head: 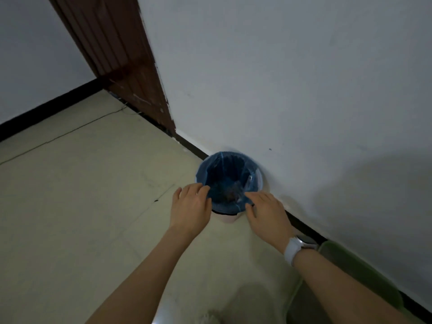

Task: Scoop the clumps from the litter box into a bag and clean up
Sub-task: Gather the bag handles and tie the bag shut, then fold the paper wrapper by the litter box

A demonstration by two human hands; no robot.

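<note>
Item: blue bag [224, 169], lining a small round white bin [228, 217]. The bin is standing on the tiled floor [81, 183], touching or just short of the white wall [292, 78], beside the dark skirting strip [194, 148]. The bag's edge is folding outward over the bin's rim; dark contents are lying at the bottom, too dim to identify.

Item: left hand [190, 206]. It is reaching to the bin's near-left rim, fingers bending lightly onto the bag's edge. Whether the grip is pinching the plastic or only resting on it cannot be told.

Item: right hand [266, 211]. It is reaching to the near-right rim, fingertips touching the bag's folded edge; the grip is likewise unclear, the fingers lying fairly flat. A white watch [295, 249] is sitting on this wrist.

Item: green-rimmed container [364, 274], partly showing under the right forearm, lying along the wall; possibly the litter box, though its inside is not visible.

Item: brown door frame [121, 61], standing at the upper left.
</note>
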